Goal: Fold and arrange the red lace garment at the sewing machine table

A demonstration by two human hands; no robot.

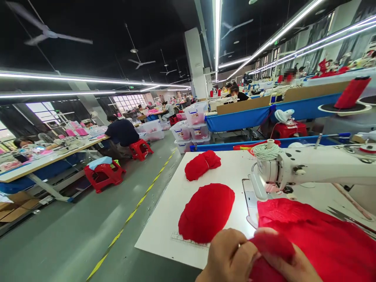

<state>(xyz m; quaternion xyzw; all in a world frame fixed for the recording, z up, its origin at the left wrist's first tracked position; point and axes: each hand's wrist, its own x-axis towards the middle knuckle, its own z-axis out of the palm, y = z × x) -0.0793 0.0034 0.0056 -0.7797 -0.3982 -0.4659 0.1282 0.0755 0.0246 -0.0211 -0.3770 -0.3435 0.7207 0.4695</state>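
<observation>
Left hand (227,256) and right hand (289,266) (both low in frame) clench bunched red fabric (317,239) beside the sewing machine (308,166); an oval red piece (207,212) lies left.

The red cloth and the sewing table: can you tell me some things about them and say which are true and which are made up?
1. Both hands, the left hand and the right hand, pinch the red cloth. True.
2. The sewing machine is black. False: it is white.
3. Two separate red pieces lie on the white table, an oval red piece and a bunched red piece. True.
4. The thread cone is blue. False: it is red.
5. The stools across the aisle are green. False: they are red.
</observation>
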